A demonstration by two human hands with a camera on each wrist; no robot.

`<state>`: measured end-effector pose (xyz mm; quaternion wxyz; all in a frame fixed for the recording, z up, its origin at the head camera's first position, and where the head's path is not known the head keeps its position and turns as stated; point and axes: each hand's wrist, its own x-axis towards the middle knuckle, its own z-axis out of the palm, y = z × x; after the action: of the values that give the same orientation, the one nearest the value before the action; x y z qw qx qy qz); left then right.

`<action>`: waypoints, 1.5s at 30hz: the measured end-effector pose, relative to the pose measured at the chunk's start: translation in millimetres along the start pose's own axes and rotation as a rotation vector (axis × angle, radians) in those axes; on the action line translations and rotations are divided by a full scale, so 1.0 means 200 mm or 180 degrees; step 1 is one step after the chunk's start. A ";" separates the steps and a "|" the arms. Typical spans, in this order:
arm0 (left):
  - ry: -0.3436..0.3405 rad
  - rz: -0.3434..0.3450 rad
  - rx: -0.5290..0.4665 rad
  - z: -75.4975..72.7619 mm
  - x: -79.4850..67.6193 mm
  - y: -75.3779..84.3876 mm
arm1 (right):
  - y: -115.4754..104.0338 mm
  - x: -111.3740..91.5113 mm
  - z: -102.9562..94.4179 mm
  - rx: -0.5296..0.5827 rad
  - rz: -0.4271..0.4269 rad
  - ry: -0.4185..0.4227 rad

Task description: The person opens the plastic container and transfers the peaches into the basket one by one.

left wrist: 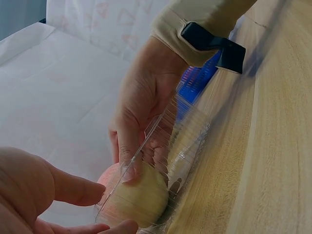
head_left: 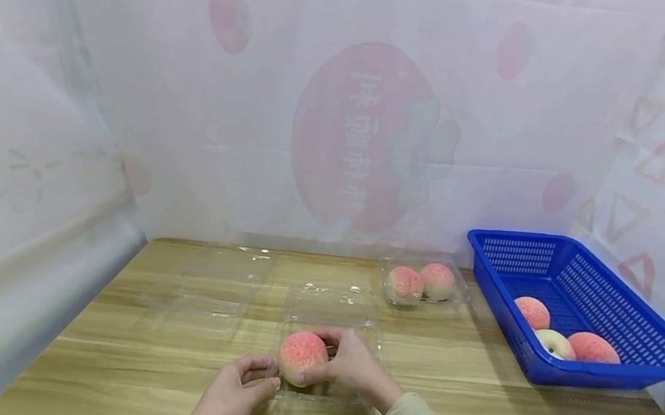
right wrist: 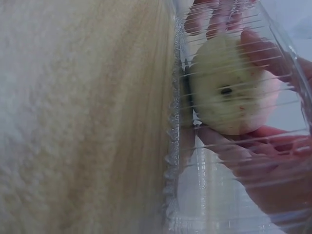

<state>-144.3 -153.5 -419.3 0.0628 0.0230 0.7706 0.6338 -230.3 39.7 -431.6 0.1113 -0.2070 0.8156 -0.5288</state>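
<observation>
A pink and cream peach (head_left: 301, 358) sits at the left end of an open clear plastic clamshell box (head_left: 320, 400) on the table. My right hand (head_left: 350, 365) grips this peach from its right side, thumb in front and fingers behind. My left hand (head_left: 236, 391) holds the box's left end, its thumb and fingers close to the peach. Through the ribbed plastic wall, the right wrist view shows the peach's pale underside (right wrist: 229, 92) with a dark spot. The box's lid (head_left: 332, 304) lies folded back, away from me.
Another clear clamshell box (head_left: 202, 303) lies open at left. Farther back, a clear box (head_left: 465, 294) contains two peaches (head_left: 404, 284). On the right stands a blue plastic basket (head_left: 629, 304) with several peaches (head_left: 593, 348). White printed sheeting (head_left: 239, 132) borders the table.
</observation>
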 end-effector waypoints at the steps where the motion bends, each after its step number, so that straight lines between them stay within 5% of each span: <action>1: 0.0000 -0.0009 0.0009 0.00 0.00 0.00 | 0.00 0.00 0.00 0.0013 0.0000 -0.0003; 28: 0.0032 -0.0190 0.0095 -0.01 0.01 0.00 | -0.04 0.02 0.03 -0.0462 -0.0064 0.0024; 45: 0.0022 -0.0125 0.0064 -0.01 0.01 0.00 | -0.02 0.03 0.03 -0.0354 -0.0105 0.0046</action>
<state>-145.7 -156.0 -418.8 0.0723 0.0062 0.7775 0.6247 -232.6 30.2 -429.7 0.0850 -0.2225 0.8410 -0.4858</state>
